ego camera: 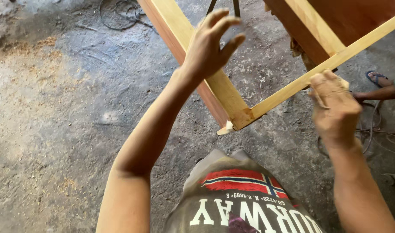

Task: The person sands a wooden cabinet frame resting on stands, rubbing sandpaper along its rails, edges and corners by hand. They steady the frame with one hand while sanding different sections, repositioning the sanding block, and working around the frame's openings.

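The left hand (208,45), fingers spread, rests on the smooth wooden frame (232,101); the right hand (334,105), blurred, curls against its thin rail beside the corner.

- Mounted on the wearer's head, one view only, so nothing shared with a second camera.
- Looked steeply down past the wearer's chest and shirt (236,203) to the concrete floor (68,129).
- Faced forward and slightly right, toward the corner of a wooden frame (236,116).
- Sat close: left hand (208,45) and right hand (335,108) filled the middle at arm's length, forearms running in from the bottom edge.
- Caught another person's arm (379,92) at the right edge.
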